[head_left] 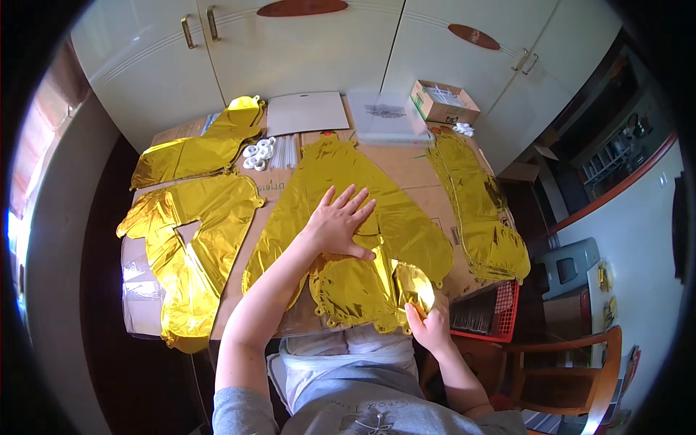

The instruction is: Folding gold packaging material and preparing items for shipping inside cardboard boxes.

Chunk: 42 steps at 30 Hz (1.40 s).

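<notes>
A large flat gold foil balloon lies in the middle of the cardboard-covered table, wide toward me and narrow at the far end. My left hand rests flat on it, fingers spread. Its near part is folded over into a smaller gold flap. At the right end of that flap, my right hand pinches the foil, thumb on top, and a shiny piece curls up there. Most of the right fingers are hidden behind the foil.
Other flat gold foil balloons lie at the left and right. Farther back are white ribbon rolls, clear straws, a grey board, a plastic bag stack and a cardboard box. A red basket and wooden chair stand right.
</notes>
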Each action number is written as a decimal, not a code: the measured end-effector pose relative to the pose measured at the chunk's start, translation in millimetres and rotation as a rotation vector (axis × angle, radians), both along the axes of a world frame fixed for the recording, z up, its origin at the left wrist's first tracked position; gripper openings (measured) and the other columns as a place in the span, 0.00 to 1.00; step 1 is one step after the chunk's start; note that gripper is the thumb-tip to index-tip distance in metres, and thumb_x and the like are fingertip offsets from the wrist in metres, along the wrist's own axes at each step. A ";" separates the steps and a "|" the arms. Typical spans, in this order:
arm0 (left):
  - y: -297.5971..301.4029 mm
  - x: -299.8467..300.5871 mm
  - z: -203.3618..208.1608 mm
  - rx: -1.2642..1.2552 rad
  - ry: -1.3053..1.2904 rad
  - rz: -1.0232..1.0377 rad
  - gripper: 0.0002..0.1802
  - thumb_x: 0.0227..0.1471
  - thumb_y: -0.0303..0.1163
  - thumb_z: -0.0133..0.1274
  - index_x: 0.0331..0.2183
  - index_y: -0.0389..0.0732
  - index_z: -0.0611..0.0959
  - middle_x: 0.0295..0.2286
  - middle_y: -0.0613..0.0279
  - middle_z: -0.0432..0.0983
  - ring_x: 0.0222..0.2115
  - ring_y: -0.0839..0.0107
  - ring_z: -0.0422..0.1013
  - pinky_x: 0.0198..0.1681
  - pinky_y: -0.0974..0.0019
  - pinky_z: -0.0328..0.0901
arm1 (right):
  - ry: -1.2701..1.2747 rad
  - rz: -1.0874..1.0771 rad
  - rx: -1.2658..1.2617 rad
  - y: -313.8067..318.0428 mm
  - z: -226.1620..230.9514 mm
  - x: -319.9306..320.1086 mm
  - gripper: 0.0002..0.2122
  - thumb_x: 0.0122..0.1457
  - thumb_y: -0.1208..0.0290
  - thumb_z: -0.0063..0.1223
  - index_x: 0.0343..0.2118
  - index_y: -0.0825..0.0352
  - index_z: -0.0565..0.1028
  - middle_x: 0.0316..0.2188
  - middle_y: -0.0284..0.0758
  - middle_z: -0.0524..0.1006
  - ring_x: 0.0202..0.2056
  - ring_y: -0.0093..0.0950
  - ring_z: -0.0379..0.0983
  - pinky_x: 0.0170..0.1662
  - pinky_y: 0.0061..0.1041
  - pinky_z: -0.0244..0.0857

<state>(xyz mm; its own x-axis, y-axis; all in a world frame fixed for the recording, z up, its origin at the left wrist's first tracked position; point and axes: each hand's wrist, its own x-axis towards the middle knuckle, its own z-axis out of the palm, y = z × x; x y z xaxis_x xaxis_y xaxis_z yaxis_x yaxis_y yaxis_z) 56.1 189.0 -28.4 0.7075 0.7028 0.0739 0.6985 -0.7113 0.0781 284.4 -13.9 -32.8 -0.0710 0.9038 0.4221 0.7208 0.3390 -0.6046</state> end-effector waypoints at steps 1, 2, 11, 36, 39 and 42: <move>-0.4 -0.3 0.8 0.005 0.002 0.000 0.67 0.30 0.82 0.46 0.64 0.47 0.56 0.64 0.54 0.48 0.65 0.54 0.43 0.65 0.43 0.39 | 0.006 -0.007 -0.001 0.6 -0.3 1.1 0.10 0.53 0.70 0.55 0.37 0.68 0.75 0.29 0.41 0.75 0.34 0.43 0.69 0.38 0.40 0.59; -0.5 -0.5 1.6 0.010 0.005 0.000 0.67 0.30 0.82 0.46 0.64 0.47 0.56 0.64 0.54 0.48 0.65 0.54 0.43 0.65 0.43 0.39 | -0.022 -0.013 0.033 3.3 1.0 1.6 0.11 0.53 0.70 0.56 0.38 0.67 0.75 0.29 0.40 0.75 0.35 0.42 0.69 0.39 0.40 0.59; -4.8 -0.5 5.8 0.004 0.011 -0.007 0.67 0.30 0.81 0.48 0.64 0.47 0.56 0.64 0.53 0.48 0.65 0.53 0.43 0.65 0.41 0.40 | -0.140 -0.045 -0.022 5.0 -1.6 15.3 0.12 0.51 0.69 0.57 0.39 0.65 0.75 0.29 0.38 0.75 0.35 0.41 0.69 0.39 0.39 0.58; -6.6 -1.3 5.3 0.039 -0.003 -0.040 0.64 0.34 0.81 0.45 0.64 0.48 0.56 0.63 0.51 0.49 0.65 0.49 0.42 0.63 0.35 0.38 | -0.107 -0.146 -0.031 17.7 -4.3 26.2 0.09 0.50 0.68 0.60 0.33 0.62 0.77 0.27 0.33 0.76 0.33 0.37 0.69 0.38 0.37 0.58; -7.4 -0.6 5.7 0.046 0.008 -0.028 0.64 0.34 0.81 0.44 0.64 0.49 0.56 0.63 0.51 0.49 0.65 0.49 0.41 0.63 0.34 0.38 | -0.117 -0.133 -0.046 15.1 -4.2 27.2 0.08 0.49 0.67 0.60 0.32 0.63 0.76 0.26 0.33 0.75 0.31 0.38 0.69 0.37 0.38 0.59; -7.7 1.5 3.9 0.043 0.015 -0.022 0.63 0.35 0.81 0.43 0.64 0.49 0.56 0.63 0.52 0.48 0.65 0.49 0.41 0.63 0.34 0.37 | -0.085 -0.136 -0.094 13.1 -1.1 31.6 0.08 0.49 0.68 0.60 0.28 0.65 0.74 0.23 0.35 0.73 0.29 0.38 0.69 0.35 0.38 0.59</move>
